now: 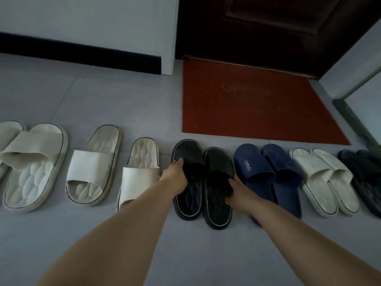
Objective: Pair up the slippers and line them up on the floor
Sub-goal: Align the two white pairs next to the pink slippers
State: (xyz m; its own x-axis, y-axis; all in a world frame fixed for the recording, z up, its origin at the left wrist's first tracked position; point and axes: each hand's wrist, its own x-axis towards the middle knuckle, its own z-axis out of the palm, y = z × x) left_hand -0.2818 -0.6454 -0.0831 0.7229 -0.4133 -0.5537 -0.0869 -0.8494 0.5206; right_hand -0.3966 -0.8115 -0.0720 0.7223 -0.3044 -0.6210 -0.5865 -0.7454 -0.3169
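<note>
My left hand (175, 175) grips the left black slipper (186, 201) near the red doormat (257, 104). My right hand (237, 189) grips its mate (218, 211).

"SMILE" tag (247, 165) on navy slipper (258, 176); mat (257, 120) lettering blurred

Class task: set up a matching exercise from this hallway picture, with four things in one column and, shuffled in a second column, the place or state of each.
Column 1
1. pair of black rubber slippers with pale edge trim
2. pair of navy blue slippers
3. red doormat
4. two cream strap slippers nearest the black pair's left

Column 2
A. in front of the dark door
B. standing apart, floor between them
C. one gripped by the left hand, one by the right hand
D. just right of the black pair

Pairs: 1-C, 2-D, 3-A, 4-B
</note>
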